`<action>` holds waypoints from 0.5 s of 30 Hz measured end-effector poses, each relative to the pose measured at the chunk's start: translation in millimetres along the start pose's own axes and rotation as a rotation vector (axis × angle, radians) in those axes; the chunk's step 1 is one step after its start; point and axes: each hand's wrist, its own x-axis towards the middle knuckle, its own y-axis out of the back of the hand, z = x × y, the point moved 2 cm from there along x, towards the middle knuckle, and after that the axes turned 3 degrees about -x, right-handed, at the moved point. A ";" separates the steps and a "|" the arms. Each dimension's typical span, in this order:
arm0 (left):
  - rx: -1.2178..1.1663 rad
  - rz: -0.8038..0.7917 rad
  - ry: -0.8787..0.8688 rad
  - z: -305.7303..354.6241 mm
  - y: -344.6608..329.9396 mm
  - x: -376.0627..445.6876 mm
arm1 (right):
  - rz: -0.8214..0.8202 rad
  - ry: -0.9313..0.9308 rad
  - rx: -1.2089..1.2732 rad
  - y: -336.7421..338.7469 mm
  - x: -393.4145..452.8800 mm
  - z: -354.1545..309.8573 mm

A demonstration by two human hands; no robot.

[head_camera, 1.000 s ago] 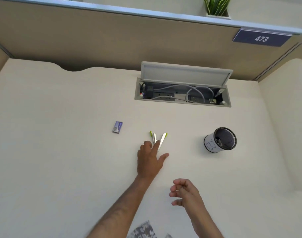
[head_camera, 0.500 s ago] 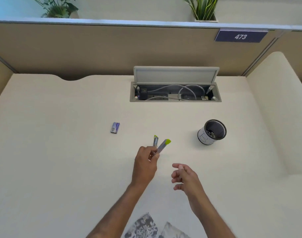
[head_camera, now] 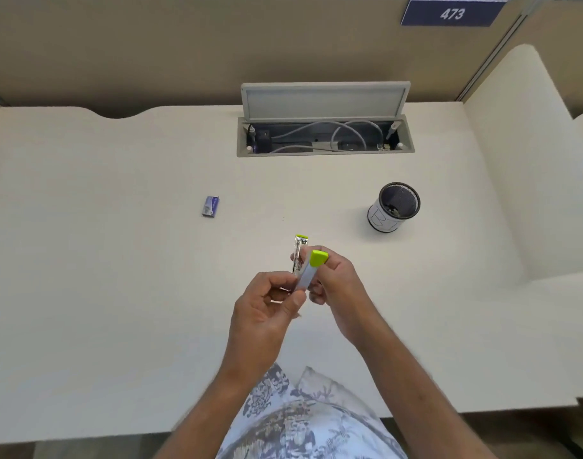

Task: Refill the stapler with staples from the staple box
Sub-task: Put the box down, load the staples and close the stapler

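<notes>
Lime-tipped grey stapler [head_camera: 306, 270], purple staple box [head_camera: 211, 206]

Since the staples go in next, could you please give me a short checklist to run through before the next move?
1. Stapler held clear of the desk: ok, both the left hand and the right hand grip it.
2. Stapler top swung open: ok, the green-tipped top stands apart from the metal channel.
3. Channel empty and ready: cannot tell, too small to see.
4. Staple box within reach: ok, it lies on the desk to the left, beyond the hands.
5. Staple box opened: cannot tell.
6. A hand free to fetch staples: not ok, both are busy.
</notes>
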 end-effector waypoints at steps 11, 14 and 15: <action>0.052 -0.144 -0.130 14.2 8.9 -19.6 | 0.007 0.070 -0.058 -3.5 -15.6 -22.4; 0.067 -0.117 -0.115 17.0 8.4 -23.9 | 0.000 0.097 -0.080 -4.6 -20.0 -22.8; 0.067 -0.090 -0.120 19.5 7.5 -24.3 | -0.012 0.103 -0.084 -5.0 -21.4 -22.4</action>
